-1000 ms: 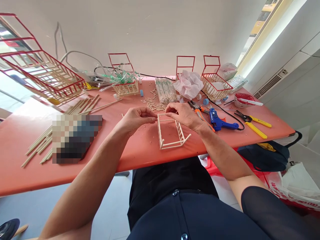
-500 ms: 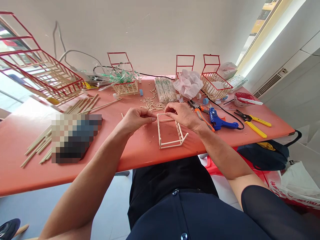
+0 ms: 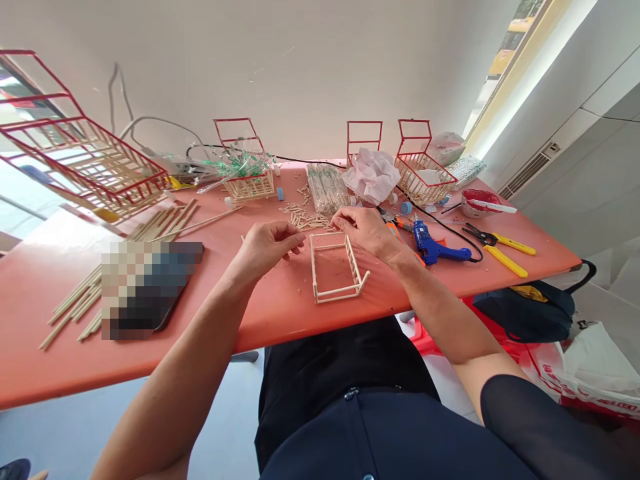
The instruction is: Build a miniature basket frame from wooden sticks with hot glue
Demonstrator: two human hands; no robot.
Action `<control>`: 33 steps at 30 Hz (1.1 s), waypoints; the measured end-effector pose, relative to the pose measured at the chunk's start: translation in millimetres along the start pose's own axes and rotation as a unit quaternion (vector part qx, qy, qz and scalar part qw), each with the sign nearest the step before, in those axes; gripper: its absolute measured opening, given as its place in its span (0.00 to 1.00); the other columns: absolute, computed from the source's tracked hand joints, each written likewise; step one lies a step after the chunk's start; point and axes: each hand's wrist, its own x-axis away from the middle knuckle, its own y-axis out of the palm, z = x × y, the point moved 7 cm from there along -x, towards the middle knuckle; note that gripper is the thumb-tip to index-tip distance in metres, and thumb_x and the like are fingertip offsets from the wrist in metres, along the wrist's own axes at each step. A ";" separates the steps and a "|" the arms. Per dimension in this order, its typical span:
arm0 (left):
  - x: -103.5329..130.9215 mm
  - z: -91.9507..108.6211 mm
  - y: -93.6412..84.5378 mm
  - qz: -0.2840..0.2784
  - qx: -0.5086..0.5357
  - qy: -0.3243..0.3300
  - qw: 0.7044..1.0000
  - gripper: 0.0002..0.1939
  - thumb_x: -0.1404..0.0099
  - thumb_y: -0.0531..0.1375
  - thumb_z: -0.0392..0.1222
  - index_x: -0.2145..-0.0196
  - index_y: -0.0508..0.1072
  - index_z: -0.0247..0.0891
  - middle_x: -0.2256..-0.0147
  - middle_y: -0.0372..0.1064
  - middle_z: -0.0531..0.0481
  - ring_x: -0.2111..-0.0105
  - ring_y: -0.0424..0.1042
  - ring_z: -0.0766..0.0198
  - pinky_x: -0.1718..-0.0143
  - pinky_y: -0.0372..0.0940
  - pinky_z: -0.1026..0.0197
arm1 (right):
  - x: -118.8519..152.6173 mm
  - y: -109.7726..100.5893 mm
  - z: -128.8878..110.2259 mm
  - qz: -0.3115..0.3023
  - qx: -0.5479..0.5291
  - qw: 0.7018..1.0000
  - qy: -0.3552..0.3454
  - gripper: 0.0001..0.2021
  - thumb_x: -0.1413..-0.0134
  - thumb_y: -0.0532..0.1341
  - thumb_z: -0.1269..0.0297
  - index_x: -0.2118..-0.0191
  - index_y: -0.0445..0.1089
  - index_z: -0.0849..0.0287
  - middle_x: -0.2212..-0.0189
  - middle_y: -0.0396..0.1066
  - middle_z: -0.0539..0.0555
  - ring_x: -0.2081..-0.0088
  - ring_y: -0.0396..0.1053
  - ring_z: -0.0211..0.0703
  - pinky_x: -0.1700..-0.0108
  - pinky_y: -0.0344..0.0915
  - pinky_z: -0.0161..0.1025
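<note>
A small open frame of pale sticks [image 3: 338,293] stands on the orange table [image 3: 280,313] between my hands. My left hand [image 3: 274,247] hovers just left of the frame's far corner, its fingers curled and bunched; whether something small is between them cannot be made out. At the frame's far right corner is my right hand [image 3: 361,230], with thumb and forefinger close together near the top bar. What its fingertips hold, if anything, is too small to see. Beyond the hands lies a scatter of short cut sticks [image 3: 310,220].
Long sticks [image 3: 80,297] and a blurred phone [image 3: 150,293] lie left. A blue glue gun [image 3: 435,247], yellow-handled pliers [image 3: 500,250] and a red bowl [image 3: 483,200] are right. Red-rimmed stick carts [image 3: 425,177], a plastic-wrapped bundle [image 3: 325,187] and crumpled tissue [image 3: 373,175] stand behind.
My left hand has drawn back leftward from the frame's far corner, leaving a gap. My right hand stays near the far right corner. The view has shifted slightly.
</note>
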 end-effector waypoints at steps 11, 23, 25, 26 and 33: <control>-5.4 -12.0 4.4 -0.010 0.009 -0.026 1.000 0.18 0.55 0.70 0.51 0.67 0.84 0.39 0.74 0.80 0.48 0.74 0.77 0.59 0.71 0.69 0.59 | -2.4 -6.0 21.0 -0.031 0.116 0.990 0.073 0.12 0.30 0.60 0.72 0.56 0.83 0.59 0.58 0.85 0.57 0.56 0.79 0.47 0.52 0.66 0.38; 1.6 6.1 -4.0 0.006 0.016 0.009 1.000 0.07 0.52 0.60 0.41 0.76 0.79 0.38 0.72 0.79 0.46 0.71 0.78 0.62 0.72 0.70 0.63 | 8.9 5.3 16.1 -0.193 0.080 0.978 0.016 0.22 0.41 0.57 0.87 0.48 0.78 0.62 0.51 0.84 0.58 0.50 0.80 0.44 0.49 0.69 0.34; 0.8 7.1 -8.5 0.026 0.014 0.014 0.999 0.07 0.52 0.58 0.39 0.78 0.77 0.38 0.71 0.79 0.46 0.72 0.77 0.63 0.73 0.70 0.64 | 8.9 6.4 16.0 -0.198 0.089 0.976 0.014 0.21 0.40 0.56 0.86 0.48 0.77 0.62 0.51 0.83 0.58 0.51 0.79 0.44 0.49 0.68 0.35; 0.1 7.1 -12.4 0.045 0.014 0.016 0.999 0.08 0.51 0.58 0.38 0.77 0.78 0.38 0.71 0.78 0.47 0.72 0.77 0.63 0.73 0.70 0.64 | 8.4 6.1 16.5 -0.193 0.097 0.976 0.016 0.21 0.39 0.56 0.86 0.48 0.77 0.62 0.51 0.83 0.58 0.51 0.79 0.45 0.49 0.67 0.35; -0.9 8.8 -30.7 0.116 0.001 0.021 0.993 0.08 0.45 0.62 0.40 0.69 0.81 0.37 0.75 0.77 0.49 0.76 0.75 0.63 0.75 0.69 0.64 | 2.4 -9.4 11.9 -0.065 0.081 0.993 0.047 0.15 0.23 0.54 0.65 0.54 0.78 0.63 0.56 0.82 0.61 0.55 0.77 0.47 0.54 0.62 0.38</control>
